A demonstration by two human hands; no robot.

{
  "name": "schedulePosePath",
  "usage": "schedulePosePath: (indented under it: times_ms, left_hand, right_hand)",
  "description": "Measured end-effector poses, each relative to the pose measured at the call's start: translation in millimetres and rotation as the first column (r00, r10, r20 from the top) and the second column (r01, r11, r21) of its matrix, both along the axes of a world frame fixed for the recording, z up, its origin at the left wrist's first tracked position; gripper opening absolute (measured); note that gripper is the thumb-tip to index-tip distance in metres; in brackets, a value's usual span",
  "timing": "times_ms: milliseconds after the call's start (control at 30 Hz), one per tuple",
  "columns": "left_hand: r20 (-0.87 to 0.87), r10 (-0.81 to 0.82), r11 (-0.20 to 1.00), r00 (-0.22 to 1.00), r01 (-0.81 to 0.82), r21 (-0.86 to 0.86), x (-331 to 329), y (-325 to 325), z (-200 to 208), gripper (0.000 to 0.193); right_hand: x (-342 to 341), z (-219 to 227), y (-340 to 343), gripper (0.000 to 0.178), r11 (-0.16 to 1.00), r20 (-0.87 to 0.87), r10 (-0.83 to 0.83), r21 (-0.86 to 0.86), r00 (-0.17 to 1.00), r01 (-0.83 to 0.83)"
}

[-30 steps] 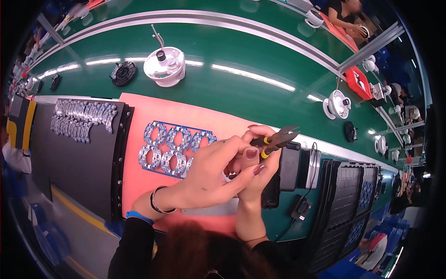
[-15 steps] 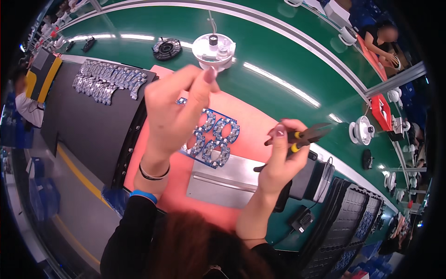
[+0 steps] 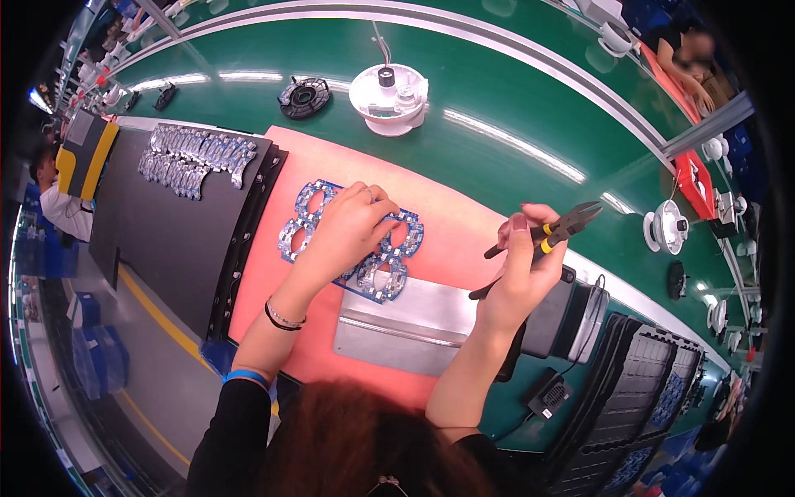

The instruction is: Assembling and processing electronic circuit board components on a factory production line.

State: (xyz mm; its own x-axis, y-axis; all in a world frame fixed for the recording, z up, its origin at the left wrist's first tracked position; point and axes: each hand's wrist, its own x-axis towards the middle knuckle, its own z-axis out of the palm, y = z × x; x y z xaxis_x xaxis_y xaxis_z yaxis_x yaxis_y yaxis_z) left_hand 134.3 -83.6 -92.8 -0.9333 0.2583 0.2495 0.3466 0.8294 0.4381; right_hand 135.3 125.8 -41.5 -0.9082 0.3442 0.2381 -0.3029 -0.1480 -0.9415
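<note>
My left hand is over a blue circuit board panel, its fingers bent and closed on the panel's middle. The panel has several oval cut-outs and rests partly on the pink mat and partly on a silver metal plate. Part of it is hidden under the hand. On the right, my right hand is closed round black-and-yellow side cutters, held above the mat with the jaws pointing up and to the right, apart from the panel.
Separated board pieces lie in rows on a dark tray stack at left. Beyond the mat stand a white round housing and a black round part. Black trays and a power adapter lie at right. Another person sits far right.
My left hand has come down from above the mat onto the board panel. My right hand, still holding the cutters, has shifted slightly to the right.
</note>
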Motion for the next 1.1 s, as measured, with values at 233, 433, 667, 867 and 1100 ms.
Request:
schedulePosePath:
  times_ms: [233,433,667,867,1100]
  left_hand:
    - [-0.091,-0.131,0.989,0.987,0.137,0.059,-15.6,10.4,-16.2,0.012]
    - [-0.181,-0.197,0.977,0.964,0.207,0.04,-22.5,12.9,-32.0,0.01]
    - [-0.115,-0.1,0.964,0.988,0.125,0.235,-22.6,14.0,-32.7,0.009]
    - [-0.128,-0.096,0.995,0.987,0.099,0.02,-15.4,24.3,-20.5,0.019]
    - [-0.325,0.012,0.944,0.946,-0.118,-0.308,-6.1,49.6,-24.1,0.018]
  right_hand:
    - [-0.7,-1.7,12.4,0.015,0.996,-0.02,-0.017,-0.085,1.0,0.015]
    - [4.8,-1.5,20.6,0.014,0.996,-0.005,-0.012,-0.089,1.0,0.012]
    - [4.9,-4.1,24.7,0.015,0.997,-0.001,-0.033,-0.07,0.999,0.033]
    - [5.0,-2.5,24.9,0.015,0.997,0.014,-0.025,-0.067,1.0,0.026]
    - [6.0,1.1,24.0,0.014,0.998,0.029,-0.047,-0.031,0.999,0.048]
